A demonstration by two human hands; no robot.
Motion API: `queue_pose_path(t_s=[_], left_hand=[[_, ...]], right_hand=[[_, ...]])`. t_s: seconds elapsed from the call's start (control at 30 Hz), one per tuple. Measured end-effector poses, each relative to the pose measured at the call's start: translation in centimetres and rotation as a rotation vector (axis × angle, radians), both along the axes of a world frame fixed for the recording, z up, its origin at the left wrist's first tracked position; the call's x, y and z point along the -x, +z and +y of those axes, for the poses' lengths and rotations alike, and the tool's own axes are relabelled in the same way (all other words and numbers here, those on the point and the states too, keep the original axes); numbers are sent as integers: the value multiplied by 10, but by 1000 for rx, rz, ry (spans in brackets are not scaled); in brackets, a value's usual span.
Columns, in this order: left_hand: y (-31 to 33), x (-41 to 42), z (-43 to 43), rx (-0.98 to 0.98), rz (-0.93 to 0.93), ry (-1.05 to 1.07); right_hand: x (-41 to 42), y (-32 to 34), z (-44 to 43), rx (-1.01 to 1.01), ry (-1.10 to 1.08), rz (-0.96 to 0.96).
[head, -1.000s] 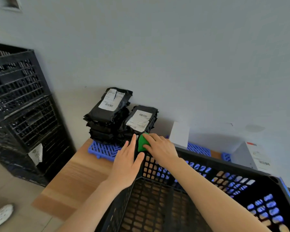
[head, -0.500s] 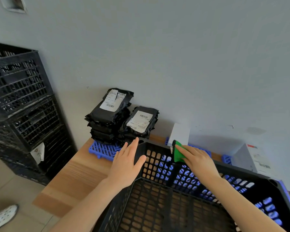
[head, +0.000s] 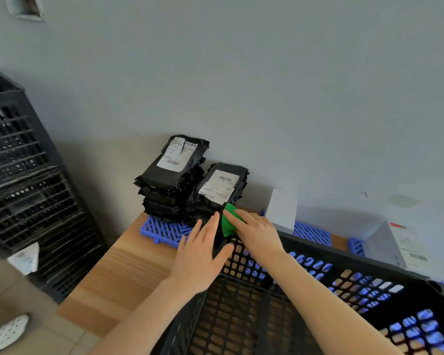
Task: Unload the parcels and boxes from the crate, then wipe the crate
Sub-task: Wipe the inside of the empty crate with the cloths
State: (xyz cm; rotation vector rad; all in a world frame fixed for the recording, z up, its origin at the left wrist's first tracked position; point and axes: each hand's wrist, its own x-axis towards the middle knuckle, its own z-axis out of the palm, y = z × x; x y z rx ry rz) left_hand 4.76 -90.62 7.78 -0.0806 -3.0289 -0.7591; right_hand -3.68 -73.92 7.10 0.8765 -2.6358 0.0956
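Wiping looked to be the step in hand, since the crate (head: 318, 249) stood empty on the worktop (head: 128, 267), its lattice floor bare. The parcels (head: 174, 172) sat stacked just beyond the crate's far left corner on a blue mat (head: 164, 229). Two white boxes (head: 282, 211) stood beyond the crate's far wall.

The right hand (head: 256, 234) lay at that far left corner with its fingers fairly straight. It pressed a folded green cloth (head: 228, 224) against the crate's rim, and whether the thumb tucked under the cloth could not be told. The left hand (head: 200, 254) was spread wide, with flat fingers on the outside of the corner and the thumb lying across the crate's rim. It braced the crate and gripped nothing.

The crate looked like stiff moulded plastic and was probably light now that it was empty. It seemed likely to skid or tip on the smooth worktop under a sideways rub. The solid rim and corner post looked like the best places to steady it, because the pierced walls would flex and catch fingertips. The cloth was soft and limp. It would probably bunch up and snag in the holes unless it was kept folded thick under flat fingers and drawn along the rim with even pressure.

Left of the crate, more black crates (head: 23, 188) stood stacked on the floor.
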Motion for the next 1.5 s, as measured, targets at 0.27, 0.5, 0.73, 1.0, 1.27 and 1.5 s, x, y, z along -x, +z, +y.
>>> queue_pose_path(t_s=[0.27,0.5,0.73,1.0,1.27,1.5], left_hand=[[-7,1,-5,148,-30,-16],[-5,2,-2,144,-29,-27],[-7,2,0,68,-8,-36],[1,-2,9,-59,0,-28],[-1,-8,1,-170,110,20],[5,-12,-4,-218,207,61]], right_hand=[[-29,-1,112,-31,-95,33],[-65,12,239,-68,-280,-23],[-94,29,330,-100,-590,-214],[-73,18,265,-12,-364,-80],[-18,11,66,63,-52,-64],[9,9,-20,100,93,-226]])
